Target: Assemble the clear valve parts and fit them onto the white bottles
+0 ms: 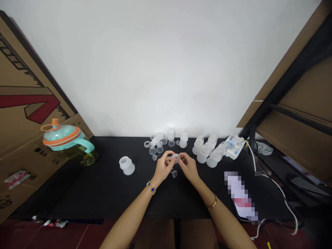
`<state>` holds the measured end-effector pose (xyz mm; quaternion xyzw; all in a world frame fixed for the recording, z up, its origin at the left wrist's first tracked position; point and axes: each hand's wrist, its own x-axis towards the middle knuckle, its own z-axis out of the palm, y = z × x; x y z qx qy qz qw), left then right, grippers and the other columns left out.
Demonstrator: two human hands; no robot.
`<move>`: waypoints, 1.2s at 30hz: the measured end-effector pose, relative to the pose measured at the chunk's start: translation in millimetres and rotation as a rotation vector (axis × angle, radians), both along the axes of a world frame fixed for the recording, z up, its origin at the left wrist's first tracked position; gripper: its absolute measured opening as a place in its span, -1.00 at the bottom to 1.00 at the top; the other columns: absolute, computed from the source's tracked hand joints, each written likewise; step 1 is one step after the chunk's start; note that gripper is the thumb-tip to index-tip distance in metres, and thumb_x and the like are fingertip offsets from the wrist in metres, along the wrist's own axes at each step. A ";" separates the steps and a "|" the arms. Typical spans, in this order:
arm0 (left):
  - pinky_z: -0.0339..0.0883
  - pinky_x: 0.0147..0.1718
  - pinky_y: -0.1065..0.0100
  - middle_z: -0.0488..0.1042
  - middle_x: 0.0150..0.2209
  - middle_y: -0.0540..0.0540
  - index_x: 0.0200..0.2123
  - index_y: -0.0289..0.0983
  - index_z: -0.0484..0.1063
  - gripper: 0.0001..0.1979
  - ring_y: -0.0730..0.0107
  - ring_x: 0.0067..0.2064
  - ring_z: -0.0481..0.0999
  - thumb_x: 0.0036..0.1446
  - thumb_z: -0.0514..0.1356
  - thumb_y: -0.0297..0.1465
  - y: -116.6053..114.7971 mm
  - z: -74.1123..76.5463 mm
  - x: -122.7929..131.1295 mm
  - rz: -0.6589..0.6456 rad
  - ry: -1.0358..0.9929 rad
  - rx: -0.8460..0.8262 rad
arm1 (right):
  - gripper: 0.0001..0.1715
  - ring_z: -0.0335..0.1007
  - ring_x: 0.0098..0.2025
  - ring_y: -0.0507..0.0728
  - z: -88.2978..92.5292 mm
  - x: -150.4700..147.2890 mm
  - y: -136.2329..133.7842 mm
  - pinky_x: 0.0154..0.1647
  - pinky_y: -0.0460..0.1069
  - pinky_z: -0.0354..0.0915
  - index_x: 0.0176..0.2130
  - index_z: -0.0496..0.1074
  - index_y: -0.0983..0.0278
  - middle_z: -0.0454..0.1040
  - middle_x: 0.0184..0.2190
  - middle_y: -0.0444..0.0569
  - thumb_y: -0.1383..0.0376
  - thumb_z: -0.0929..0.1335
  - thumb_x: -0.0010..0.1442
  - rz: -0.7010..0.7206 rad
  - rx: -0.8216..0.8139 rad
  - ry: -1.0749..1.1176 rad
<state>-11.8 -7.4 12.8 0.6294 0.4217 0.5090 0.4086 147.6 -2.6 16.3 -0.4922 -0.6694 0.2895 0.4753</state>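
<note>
Item: small translucent round part (175,157), held above the middle of the black tabletop (103,186), pinched between the fingertips of both hands. Left hand (164,167) closed on its left side; right hand (188,166) closed on its right side; the two hands met at the part. A bracelet sat on each wrist.

Just below the hands: one small clear funnel-shaped piece (174,173), lying on the tabletop.

Toward the far edge, centre: a scatter of small clear cups and rings (158,147), with two upright translucent pieces behind them.

Far edge, right of centre: a cluster of translucent bottles (207,152), touching one another.

Near the far right corner: a white device (234,146) with a white cable (275,186) trailing along the right edge.

Left of the hands, well apart: one squat translucent piece (127,165).

Far left corner: a teal and orange jug (68,140), beside cardboard boxes (23,114).

Near right edge: a blurred flat object (241,195).
</note>
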 end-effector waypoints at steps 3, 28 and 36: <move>0.30 -0.54 0.47 0.47 -0.47 0.02 -0.03 -0.25 0.38 -0.64 0.47 -0.55 0.43 0.28 0.17 -0.11 0.4 -0.6 -0.8 -0.010 -0.013 -0.013 | -0.68 0.39 -0.47 0.07 0.7 -0.4 -0.1 -0.49 -0.06 0.24 -0.24 0.46 0.22 0.54 -0.37 -0.07 0.04 0.30 0.29 -0.001 -0.005 0.000; 0.23 -0.56 0.46 0.55 -0.50 -0.05 -0.12 -0.31 0.55 -0.60 0.46 -0.59 0.43 0.27 0.17 -0.10 6.7 2.8 -4.2 -0.011 0.050 -0.046 | -0.67 0.43 -0.46 0.08 -9.3 0.8 5.2 -0.49 -0.08 0.32 -0.25 0.46 0.22 0.53 -0.42 -0.09 0.02 0.33 0.27 0.085 -0.063 0.084; 0.22 -0.57 0.47 0.57 -0.51 -0.07 -0.13 -0.34 0.56 -0.58 0.47 -0.60 0.41 0.25 0.18 -0.08 6.8 3.7 -2.8 -0.025 0.022 -0.081 | -0.64 0.44 -0.48 0.09 -9.4 0.5 4.9 -0.57 -0.09 0.26 -0.29 0.44 0.22 0.53 -0.46 -0.10 -0.01 0.33 0.27 0.091 -0.089 0.123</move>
